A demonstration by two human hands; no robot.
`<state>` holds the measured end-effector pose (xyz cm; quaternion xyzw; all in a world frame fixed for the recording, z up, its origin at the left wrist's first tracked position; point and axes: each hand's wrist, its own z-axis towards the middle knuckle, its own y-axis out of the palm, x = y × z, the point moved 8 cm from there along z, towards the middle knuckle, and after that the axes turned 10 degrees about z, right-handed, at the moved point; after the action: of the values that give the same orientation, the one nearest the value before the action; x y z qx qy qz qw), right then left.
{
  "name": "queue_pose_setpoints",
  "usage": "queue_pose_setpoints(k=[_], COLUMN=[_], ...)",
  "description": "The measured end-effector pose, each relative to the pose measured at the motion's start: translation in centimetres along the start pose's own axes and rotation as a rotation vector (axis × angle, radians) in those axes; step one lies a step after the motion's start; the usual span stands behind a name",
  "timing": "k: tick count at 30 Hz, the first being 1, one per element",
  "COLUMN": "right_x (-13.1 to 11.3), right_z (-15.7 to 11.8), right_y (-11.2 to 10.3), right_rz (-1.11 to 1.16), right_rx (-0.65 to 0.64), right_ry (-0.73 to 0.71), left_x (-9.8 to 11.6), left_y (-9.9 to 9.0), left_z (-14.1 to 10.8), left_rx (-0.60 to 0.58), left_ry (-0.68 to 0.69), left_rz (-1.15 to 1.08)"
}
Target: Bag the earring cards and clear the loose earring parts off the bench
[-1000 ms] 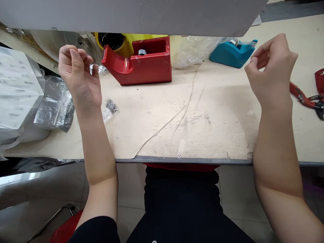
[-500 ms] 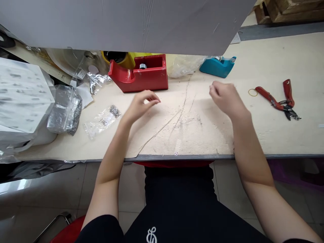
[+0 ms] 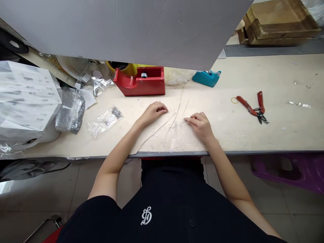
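My left hand rests palm down on the pale work table, its fingers loosely curled around nothing I can see. Near the front edge, my right hand lies on a long scratch in the surface, also holding nothing visible. The nearest thing to my left hand is a small clear plastic bag with a clump of small metal parts at one end. A red tape dispenser stands behind my hands. Red-handled pliers lie to the right of my right hand, beside a thin rubber band.
A teal tape dispenser stands at the back. A larger clear bag of metal parts and a white printed package lie at the left. A grey board overhangs the table. A purple crate sits on the floor.
Both hands have come down onto the table and moved closer together near its front edge. The view has shifted, showing more of the table, including the pliers and rubber band.
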<state>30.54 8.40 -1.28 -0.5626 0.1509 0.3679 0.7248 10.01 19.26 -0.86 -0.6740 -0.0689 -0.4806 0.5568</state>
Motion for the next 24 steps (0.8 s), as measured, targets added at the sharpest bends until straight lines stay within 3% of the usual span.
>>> queue_pose_setpoints(k=[7,13,17,24], right_x=[0.8,1.2,2.0,5.5], right_z=[0.1,0.5,0.4,2.4], right_y=[1.4,1.3,0.3,-0.7], right_rz=[0.007,0.163,0.358,0.874], right_rx=[-0.042,-0.001,0.11,0.387], right_ry=[0.019,0.054,0.15,0.48], left_x=[-0.7,-0.9,-1.4,-1.8], left_y=[-0.6,-0.3,-0.3,-0.8], left_z=[-0.3,-1.0,-1.1,-1.0], left_rx=[0.065,0.092,0.136,0.192], left_ry=[-0.027,-0.035,-0.06,-0.109], left_rz=[-0.015,-0.018,-0.017,-0.036])
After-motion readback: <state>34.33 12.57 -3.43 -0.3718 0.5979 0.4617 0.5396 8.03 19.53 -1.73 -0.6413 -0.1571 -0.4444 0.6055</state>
